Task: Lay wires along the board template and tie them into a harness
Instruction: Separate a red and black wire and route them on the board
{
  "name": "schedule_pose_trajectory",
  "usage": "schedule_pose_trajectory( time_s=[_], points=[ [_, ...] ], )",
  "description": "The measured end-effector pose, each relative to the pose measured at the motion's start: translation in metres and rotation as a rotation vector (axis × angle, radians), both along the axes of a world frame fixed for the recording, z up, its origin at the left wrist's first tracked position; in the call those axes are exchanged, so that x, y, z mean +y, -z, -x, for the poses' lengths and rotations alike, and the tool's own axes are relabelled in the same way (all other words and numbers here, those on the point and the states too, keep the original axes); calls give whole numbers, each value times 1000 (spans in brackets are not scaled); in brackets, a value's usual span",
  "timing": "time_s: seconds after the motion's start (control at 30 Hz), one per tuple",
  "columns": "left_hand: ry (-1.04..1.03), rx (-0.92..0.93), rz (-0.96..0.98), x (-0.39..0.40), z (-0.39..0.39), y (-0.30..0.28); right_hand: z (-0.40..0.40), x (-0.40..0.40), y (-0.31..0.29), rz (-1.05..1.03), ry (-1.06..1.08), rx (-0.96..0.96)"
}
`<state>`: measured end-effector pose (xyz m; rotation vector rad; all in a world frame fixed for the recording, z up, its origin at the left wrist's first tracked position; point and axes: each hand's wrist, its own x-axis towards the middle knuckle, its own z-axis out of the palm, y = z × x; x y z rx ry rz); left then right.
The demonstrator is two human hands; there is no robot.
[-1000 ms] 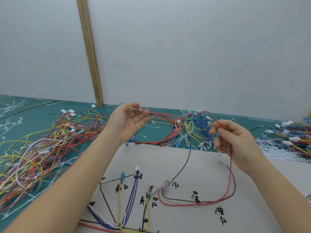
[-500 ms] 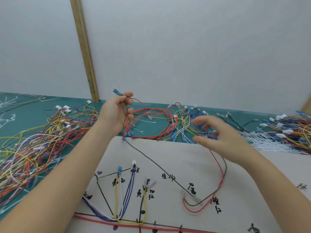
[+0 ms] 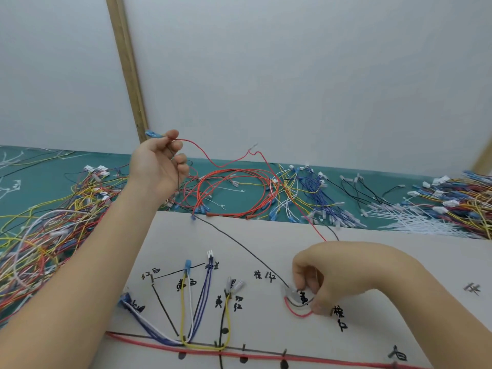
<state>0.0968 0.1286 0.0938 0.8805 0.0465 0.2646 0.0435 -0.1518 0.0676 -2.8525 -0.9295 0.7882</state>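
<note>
- A red wire (image 3: 213, 162) and a blue terminal (image 3: 151, 134) are being shown at the left hand (image 3: 159, 166).
- Black markings are being displayed on the white board template (image 3: 266, 246).
- Yellow, white and blue wires (image 3: 190, 302) are being shown on it, with a red one along its lower line.
- The table (image 3: 53, 169) is being shown in teal.
- Mixed red, yellow and blue is being shown by the wire heap (image 3: 48, 222).
- White cable ties (image 3: 415, 222) are being shown at the right.

Counter (image 3: 61, 179): green mat surface. White board template (image 3: 399, 262) lies on its near part, hand-marked with black lines and characters. Left of the template: tangled heap of mixed wires (image 3: 45, 230). Behind it: coil of red wires (image 3: 234, 193), bundle of blue wires (image 3: 319, 198), loose black wires (image 3: 367, 194). Far right: pile of white cable ties (image 3: 415, 222), second multicoloured wire heap (image 3: 463, 201).
</note>
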Motion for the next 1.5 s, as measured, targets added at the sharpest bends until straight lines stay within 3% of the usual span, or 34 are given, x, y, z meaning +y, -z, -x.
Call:
schedule_pose_trajectory(
  time_s=[0.2,0.43,0.57,0.73,0.9,1.0,1.27,1.4,1.5],
  points=[
    [-4,-30,29,1,0,1,-7,-11,-3,13,64,74],
    [-24,-61,82,10,3,-1,-7,-11,0,50,43,27],
    [-46,-67,120,14,3,-1,-11,-16,-4,-74,40,80],
    [-23,-69,112,4,3,-1,-14,-30,-19,-601,36,309],
    [20,-48,114,-12,5,0,-26,-34,-20,-1428,319,156],
    [98,-38,58,-28,11,-6,-32,-30,-23,-1694,406,148],
    [335,-57,-505,-94,33,-15,-40,12,-45,-1514,269,6],
    [478,-72,-442,-97,35,-13,-42,25,-42,-1520,317,-82],
    [426,-70,-347,-91,32,-13,-44,26,-37,-1362,309,-238]
  ],
)
